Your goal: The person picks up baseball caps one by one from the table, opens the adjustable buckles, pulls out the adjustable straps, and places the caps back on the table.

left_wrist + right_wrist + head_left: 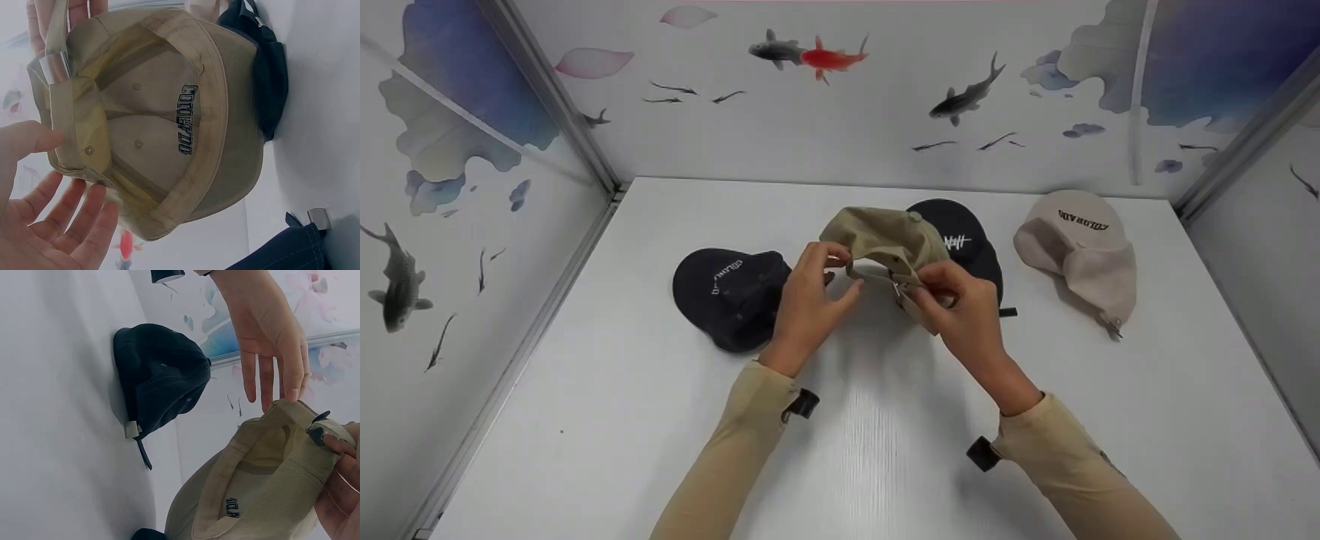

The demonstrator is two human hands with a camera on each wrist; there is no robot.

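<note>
Pinching the strap (66,112), the right hand (971,307) sensibly holds the likely light, floppy khaki cloth cap (877,225) mid-frame. Left hand (806,307) fingers look spread.

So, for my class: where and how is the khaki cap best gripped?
Probably pinch the khaki cap by the thin rim at both ends of its back strap, coming from the near side: the opening faces that way, with fabric edges that look easy to straddle.

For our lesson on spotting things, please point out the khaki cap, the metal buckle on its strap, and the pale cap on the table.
Khaki cap (885,225), head view: outside of the crown.
Metal buckle (55,68), left wrist view: its shiny face.
Pale cap (1086,251), head view: cloth below its lettering.
</note>
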